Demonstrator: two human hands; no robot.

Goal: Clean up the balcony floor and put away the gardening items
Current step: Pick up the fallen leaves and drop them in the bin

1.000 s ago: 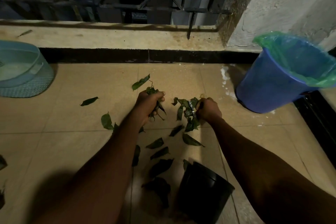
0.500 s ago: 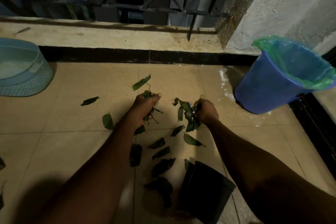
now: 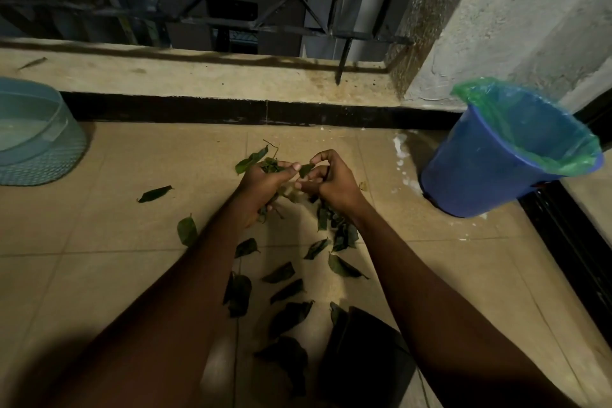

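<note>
Green leaves (image 3: 270, 165) in left hand (image 3: 261, 187), right hand (image 3: 334, 184)

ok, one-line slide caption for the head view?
Left hand grips a bunch of leaves, right hand pinches another above the leaf-strewn balcony floor, lined blue bin at right.

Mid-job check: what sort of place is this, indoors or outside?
Most likely a dimly lit home balcony: a tiled floor ends at a low concrete ledge under a metal railing. Loose leaves lie scattered on the tiles, and a blue bin with a green liner stands by the wall.
</note>
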